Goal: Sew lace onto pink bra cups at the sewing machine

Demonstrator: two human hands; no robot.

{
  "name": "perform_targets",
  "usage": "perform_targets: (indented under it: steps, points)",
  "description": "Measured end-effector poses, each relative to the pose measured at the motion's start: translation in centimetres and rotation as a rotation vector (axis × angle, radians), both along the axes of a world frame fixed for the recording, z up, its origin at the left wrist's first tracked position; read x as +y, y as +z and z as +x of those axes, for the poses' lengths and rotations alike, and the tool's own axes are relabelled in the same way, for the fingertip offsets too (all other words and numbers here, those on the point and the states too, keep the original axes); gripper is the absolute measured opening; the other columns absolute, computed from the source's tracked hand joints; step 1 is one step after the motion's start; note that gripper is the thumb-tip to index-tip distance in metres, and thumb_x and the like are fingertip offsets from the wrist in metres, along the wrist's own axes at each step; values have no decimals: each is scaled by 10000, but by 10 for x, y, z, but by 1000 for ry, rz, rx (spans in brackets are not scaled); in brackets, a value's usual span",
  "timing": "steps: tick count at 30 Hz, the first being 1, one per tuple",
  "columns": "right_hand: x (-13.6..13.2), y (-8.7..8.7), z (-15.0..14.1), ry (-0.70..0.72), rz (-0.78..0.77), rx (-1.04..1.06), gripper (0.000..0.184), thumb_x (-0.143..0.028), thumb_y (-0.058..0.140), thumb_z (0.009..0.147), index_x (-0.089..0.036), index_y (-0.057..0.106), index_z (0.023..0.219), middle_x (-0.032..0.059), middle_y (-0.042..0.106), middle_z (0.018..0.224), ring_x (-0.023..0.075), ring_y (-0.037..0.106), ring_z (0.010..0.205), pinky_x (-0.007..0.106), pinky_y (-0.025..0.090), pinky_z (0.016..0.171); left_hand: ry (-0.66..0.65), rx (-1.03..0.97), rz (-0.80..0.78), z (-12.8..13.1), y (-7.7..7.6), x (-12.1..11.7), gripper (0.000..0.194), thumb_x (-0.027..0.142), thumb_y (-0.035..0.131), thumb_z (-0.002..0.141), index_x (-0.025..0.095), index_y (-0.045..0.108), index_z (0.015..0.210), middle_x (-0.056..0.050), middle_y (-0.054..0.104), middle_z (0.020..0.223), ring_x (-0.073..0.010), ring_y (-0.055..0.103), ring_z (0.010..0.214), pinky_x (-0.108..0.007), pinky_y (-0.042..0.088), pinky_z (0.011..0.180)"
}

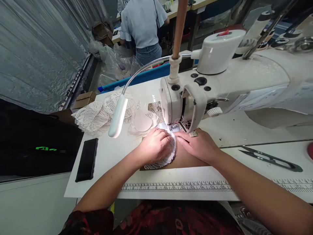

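At the sewing machine (259, 73), left hand (156, 147) covers a lace piece (168, 158), right hand (200, 146) beside; whether pinching, I cannot tell. Left of the machine, a lamp (118, 116) partly hides piled lace (94, 117).

Bare tabletop (111, 156) beside the phone (86, 160) — lamp (118, 116) above, machine head (166, 98) rightward

White glare pools beneath the sewing machine's (230, 81) needle end. Behind it, light is dimmer. Wide-angle distortion stretches the edges.
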State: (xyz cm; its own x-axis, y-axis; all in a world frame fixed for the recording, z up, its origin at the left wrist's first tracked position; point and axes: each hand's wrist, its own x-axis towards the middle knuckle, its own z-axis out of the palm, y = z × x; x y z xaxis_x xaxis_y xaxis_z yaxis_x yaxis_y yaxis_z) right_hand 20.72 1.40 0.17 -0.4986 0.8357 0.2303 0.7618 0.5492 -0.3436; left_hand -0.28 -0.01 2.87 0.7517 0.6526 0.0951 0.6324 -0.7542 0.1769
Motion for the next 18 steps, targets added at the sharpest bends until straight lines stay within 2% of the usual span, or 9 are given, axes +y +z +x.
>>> perform_targets:
  steps: [6, 13, 18]
  points:
    - [-1, 4, 2, 96, -22, 14, 316, -238, 398, 902, -233, 713, 925, 32, 621, 716, 172, 517, 670, 281, 342, 617, -3, -54, -3, -3, -16, 2, 363, 385, 454, 906, 119, 573, 1122, -145, 600, 1040, -269, 528, 1031, -464, 393, 960]
    - [1, -5, 4, 218, 48, 5, 320, -146, 426, 851, -243, 711, 961, 32, 605, 767, 155, 453, 666, 277, 293, 599, -29, -99, -38, -8, -15, 5, 348, 358, 454, 903, 132, 550, 1151, -146, 580, 1067, -264, 509, 1048, -443, 413, 926]
    - [1, -7, 5, 198, 53, -15, 318, -143, 417, 846, -239, 704, 947, 44, 608, 819, 152, 448, 677, 282, 289, 608, -27, -88, -49, -12, -14, 6, 354, 361, 444, 906, 129, 567, 1144, -146, 582, 1022, -259, 513, 1005, -437, 423, 904]
